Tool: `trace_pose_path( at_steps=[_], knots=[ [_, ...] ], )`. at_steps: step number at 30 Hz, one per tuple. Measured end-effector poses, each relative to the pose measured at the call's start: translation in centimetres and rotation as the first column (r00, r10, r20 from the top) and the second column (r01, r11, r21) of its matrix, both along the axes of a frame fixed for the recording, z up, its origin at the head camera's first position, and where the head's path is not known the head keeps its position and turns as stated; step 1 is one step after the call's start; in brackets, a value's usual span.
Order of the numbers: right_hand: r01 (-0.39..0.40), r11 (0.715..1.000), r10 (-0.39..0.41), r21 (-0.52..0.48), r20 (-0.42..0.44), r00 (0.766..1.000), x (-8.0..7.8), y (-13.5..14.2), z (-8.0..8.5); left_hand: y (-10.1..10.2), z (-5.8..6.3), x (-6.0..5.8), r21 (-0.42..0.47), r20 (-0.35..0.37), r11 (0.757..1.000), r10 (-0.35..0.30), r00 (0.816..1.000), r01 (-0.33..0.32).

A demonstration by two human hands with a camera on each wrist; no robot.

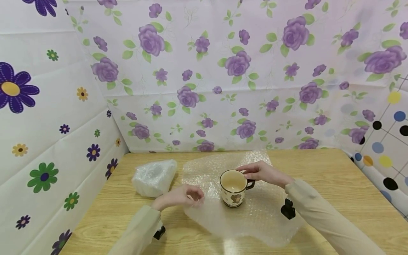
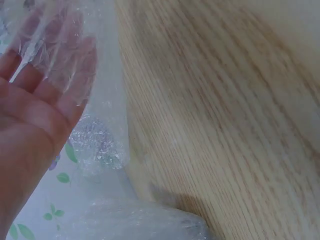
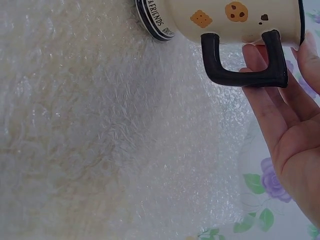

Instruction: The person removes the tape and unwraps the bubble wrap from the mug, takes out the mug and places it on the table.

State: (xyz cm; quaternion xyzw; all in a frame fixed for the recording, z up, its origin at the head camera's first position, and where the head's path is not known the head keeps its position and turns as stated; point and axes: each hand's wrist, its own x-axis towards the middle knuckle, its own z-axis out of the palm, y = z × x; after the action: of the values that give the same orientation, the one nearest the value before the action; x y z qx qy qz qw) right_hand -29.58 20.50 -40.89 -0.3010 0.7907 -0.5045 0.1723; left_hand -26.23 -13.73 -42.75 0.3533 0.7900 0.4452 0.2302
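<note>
A cream mug (image 1: 233,187) with a dark rim and a printed brown figure stands upright on a spread sheet of bubble wrap (image 1: 223,219). My right hand (image 1: 259,171) holds it at the rim beside the handle, thumb at the edge and fingers against the wall. The black handle (image 3: 245,79) and cookie prints show in the right wrist view. At the sheet's left edge, my left hand (image 1: 185,196) pinches the bubble wrap and raises that edge. Through the clear film, its fingers (image 2: 47,92) appear nearly straight in the left wrist view; the thumb is hidden there.
A bubble-wrapped bundle (image 1: 154,177) lies on the wooden table (image 1: 318,170) at the back left, just beyond my left hand. Flower-printed cloth (image 1: 204,71) hangs behind the table, with more patterned cloth at both sides.
</note>
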Motion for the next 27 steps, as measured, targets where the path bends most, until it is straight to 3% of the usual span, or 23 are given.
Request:
trace_pose_path(
  at_steps=[3, 12, 19, 27],
  knots=[
    [-0.003, 1.0, 0.003, -0.001, -0.003, 1.0, 0.1, 0.0, 0.0, -0.1, -0.4, 0.0, -0.032, 0.005, 0.999, -0.037, 0.999, 0.037],
    [0.011, 1.0, -0.011, -0.001, -0.011, 1.0, 0.1, 0.0, 0.0, -0.1, -1.1, 0.5, -0.103, -0.001, 0.993, -0.056, 0.998, 0.055],
    [0.013, 1.0, -0.013, 0.004, -0.029, 0.999, -0.1, 0.1, -0.4, -0.1, -1.5, 0.9, -0.138, -0.091, 0.989, -0.072, 0.993, 0.059],
    [0.047, 0.999, -0.048, -0.007, -0.023, 0.999, 0.3, 0.3, -0.6, -0.1, -1.5, 1.5, -0.153, -0.128, 0.982, -0.132, 0.983, 0.112]
  ],
)
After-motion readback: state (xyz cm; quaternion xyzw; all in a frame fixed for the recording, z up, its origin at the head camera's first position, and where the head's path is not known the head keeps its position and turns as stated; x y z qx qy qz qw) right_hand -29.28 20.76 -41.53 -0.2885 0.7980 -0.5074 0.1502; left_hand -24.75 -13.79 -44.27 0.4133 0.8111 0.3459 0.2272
